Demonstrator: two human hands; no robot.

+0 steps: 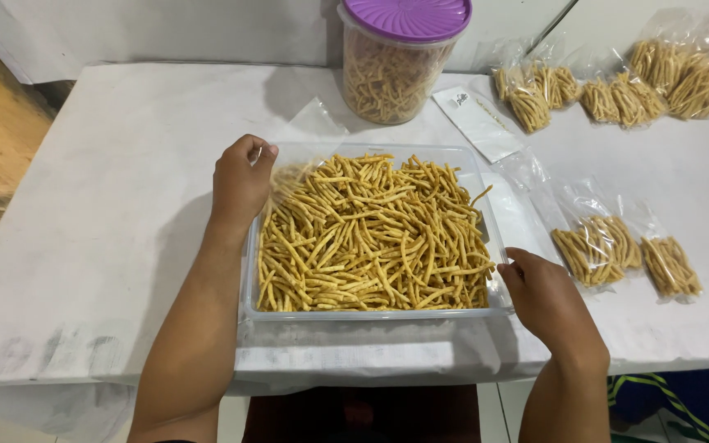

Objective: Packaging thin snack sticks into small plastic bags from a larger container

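A clear rectangular plastic tub (371, 315) full of thin golden snack sticks (371, 234) sits on the white table in front of me. My left hand (240, 182) is at the tub's far left corner, fingers pinched on a small clear plastic bag (309, 135) that hangs over the sticks. My right hand (545, 299) rests against the tub's near right corner, fingers curled on the rim.
A round clear jar with a purple lid (400, 57), filled with sticks, stands behind the tub. Several filled clear bags lie at the right (609, 246) and the far right (617, 94). An empty flat bag (478, 121) lies near the jar. The table's front edge (84, 373) is close.
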